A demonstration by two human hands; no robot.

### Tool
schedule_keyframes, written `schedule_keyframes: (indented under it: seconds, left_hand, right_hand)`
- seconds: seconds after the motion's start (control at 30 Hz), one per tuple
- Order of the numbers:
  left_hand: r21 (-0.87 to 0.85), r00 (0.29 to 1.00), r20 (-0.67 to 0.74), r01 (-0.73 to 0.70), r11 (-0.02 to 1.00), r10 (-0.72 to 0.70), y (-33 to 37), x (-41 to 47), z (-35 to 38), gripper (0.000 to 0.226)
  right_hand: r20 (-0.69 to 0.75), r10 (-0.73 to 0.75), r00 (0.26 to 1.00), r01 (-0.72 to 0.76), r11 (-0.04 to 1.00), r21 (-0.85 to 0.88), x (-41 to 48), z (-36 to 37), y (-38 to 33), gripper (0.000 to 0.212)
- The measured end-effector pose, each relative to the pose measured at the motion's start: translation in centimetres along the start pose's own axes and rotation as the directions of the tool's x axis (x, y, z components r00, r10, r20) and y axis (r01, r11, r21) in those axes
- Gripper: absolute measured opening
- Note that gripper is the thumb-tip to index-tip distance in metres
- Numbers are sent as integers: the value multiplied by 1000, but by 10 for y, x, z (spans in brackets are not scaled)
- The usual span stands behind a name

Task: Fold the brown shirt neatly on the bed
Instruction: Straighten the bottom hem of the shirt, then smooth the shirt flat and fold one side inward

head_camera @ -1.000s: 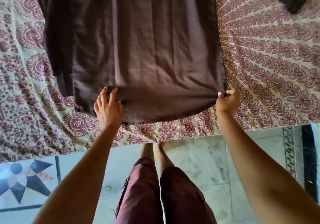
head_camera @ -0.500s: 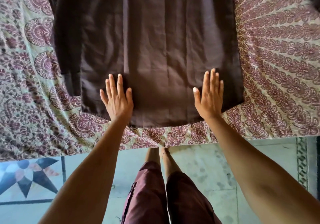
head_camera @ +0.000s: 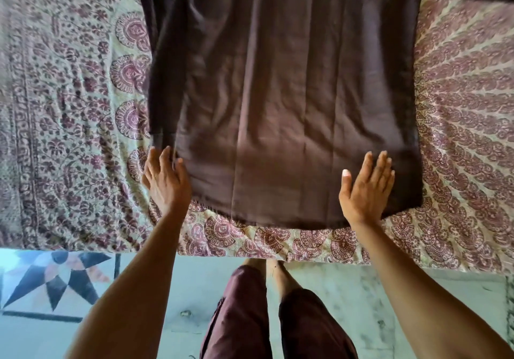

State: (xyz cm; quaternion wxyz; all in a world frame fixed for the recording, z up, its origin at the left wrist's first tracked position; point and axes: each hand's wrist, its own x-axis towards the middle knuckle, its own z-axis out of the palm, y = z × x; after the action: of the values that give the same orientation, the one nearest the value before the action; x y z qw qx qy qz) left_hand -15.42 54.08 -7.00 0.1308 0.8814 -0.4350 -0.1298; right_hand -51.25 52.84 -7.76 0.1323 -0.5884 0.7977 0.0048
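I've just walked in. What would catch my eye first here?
A large brown shirt lies spread flat across a maroon-patterned bedspread. The left hand is at its near left corner, and the right hand lies open on the cloth near the right corner.

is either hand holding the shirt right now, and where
Nothing is held: the left hand and right hand rest open, fingers straight, at the hem end of the brown shirt.

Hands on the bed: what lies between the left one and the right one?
Only the lower part of the brown shirt, flat with lengthwise creases, lies between the left hand and the right hand; nothing rests on it there, as the head view shows.
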Motion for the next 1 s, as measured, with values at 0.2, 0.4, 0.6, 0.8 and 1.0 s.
schedule_keyframes:
  seconds: [0.2,0.4,0.6,0.8,1.0]
  left_hand:
    - [-187,932,139,355,916,-333,14,69,-22,51]
    - [-231,908,176,415,880,-381,-13,113,-46,27]
    - [-179,927,-282,203,963,-248,-92,190,-105,19]
    - [7,980,-192,60,998,-58,-116,236,-113,21]
    - [347,978,207,-45,937,-29,-121,227,-105,40]
  right_hand:
    - [107,-422,900,413,906,96,17,-9,-114,63]
    - [265,-590,763,604,796,35,13,18,-202,64]
    - [223,-326,919,352,932,-83,-1,33,-250,59]
    - [182,-238,954,261,958,-118,-4,30,-304,62]
    - [283,-259,923,287,956,-63,7,34,-345,60]
